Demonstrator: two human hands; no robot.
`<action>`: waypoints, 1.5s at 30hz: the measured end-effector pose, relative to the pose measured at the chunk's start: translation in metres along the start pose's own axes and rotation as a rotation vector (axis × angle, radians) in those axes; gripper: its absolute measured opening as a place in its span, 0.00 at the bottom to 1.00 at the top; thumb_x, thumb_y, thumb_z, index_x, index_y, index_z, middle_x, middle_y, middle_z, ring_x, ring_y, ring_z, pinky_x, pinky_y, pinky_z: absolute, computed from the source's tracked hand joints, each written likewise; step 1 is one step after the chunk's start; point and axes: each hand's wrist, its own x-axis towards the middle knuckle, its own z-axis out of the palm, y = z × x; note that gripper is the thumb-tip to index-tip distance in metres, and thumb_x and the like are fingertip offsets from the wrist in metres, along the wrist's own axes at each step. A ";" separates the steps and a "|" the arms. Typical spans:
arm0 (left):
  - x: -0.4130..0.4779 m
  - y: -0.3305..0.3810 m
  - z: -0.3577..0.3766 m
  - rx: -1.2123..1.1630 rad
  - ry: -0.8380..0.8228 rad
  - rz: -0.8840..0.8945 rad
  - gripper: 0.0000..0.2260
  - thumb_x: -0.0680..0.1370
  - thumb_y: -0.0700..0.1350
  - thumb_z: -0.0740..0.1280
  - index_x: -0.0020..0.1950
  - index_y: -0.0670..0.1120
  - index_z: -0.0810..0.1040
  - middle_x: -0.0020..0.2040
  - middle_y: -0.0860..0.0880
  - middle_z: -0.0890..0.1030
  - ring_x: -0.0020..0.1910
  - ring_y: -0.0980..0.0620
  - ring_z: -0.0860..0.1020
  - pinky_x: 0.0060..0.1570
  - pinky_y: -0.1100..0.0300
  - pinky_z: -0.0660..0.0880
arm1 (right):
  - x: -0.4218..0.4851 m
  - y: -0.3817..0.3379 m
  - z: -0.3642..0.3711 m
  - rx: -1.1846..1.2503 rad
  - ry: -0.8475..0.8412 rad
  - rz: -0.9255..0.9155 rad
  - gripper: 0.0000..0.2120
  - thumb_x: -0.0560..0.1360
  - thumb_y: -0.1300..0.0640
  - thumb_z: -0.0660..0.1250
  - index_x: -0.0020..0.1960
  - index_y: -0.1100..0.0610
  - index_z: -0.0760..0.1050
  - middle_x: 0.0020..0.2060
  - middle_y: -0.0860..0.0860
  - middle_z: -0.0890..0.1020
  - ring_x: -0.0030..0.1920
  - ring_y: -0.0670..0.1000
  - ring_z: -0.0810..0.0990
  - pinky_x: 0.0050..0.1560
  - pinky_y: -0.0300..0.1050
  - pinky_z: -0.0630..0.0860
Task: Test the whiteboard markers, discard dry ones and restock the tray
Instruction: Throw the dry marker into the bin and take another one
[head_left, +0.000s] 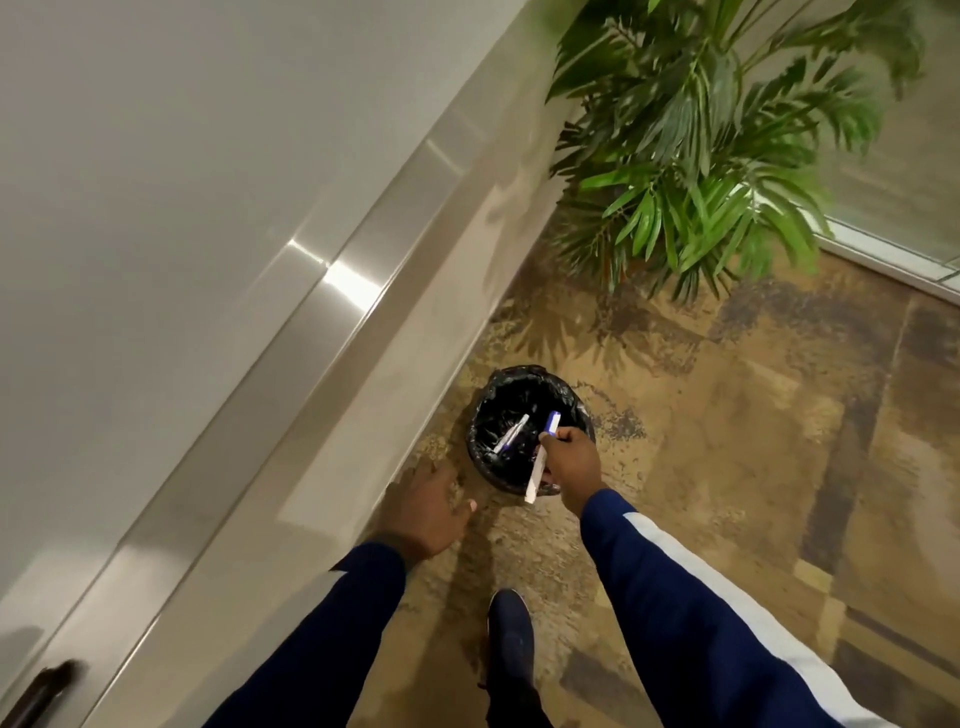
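A bin stands on the floor at the foot of the wall on its left, with markers inside. The right hand holds a marker over its right rim. The left hand hangs between bin and wall. A plant stands behind the bin, and a shoe before it.

The mouth of the black-lined bin is reached freely from above, though its right half is taken up by the right hand and the marker held there. The left side is closed off by the wall panel, set just beside the bin. Behind, the floor is overhung by palm fronds. To the right, open carpet is left free
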 end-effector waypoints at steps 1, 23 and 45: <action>0.005 -0.002 0.005 0.008 -0.001 0.002 0.22 0.80 0.61 0.62 0.69 0.49 0.70 0.65 0.46 0.71 0.62 0.43 0.73 0.59 0.49 0.70 | 0.008 0.000 0.004 0.020 -0.002 0.020 0.08 0.80 0.56 0.67 0.49 0.61 0.75 0.47 0.63 0.82 0.47 0.63 0.83 0.47 0.62 0.83; -0.003 -0.033 0.025 0.027 -0.017 -0.033 0.21 0.80 0.60 0.61 0.68 0.50 0.69 0.61 0.47 0.71 0.57 0.45 0.71 0.55 0.50 0.69 | -0.003 0.025 0.029 -0.107 -0.117 -0.051 0.25 0.82 0.52 0.62 0.28 0.51 0.57 0.23 0.48 0.61 0.25 0.51 0.58 0.37 0.49 0.62; -0.286 -0.074 -0.018 -0.072 0.218 -0.052 0.21 0.79 0.58 0.63 0.68 0.48 0.70 0.64 0.45 0.72 0.61 0.42 0.72 0.60 0.47 0.69 | -0.323 0.031 0.051 0.086 -0.267 -0.179 0.08 0.83 0.53 0.62 0.58 0.54 0.78 0.48 0.53 0.82 0.45 0.53 0.79 0.45 0.49 0.76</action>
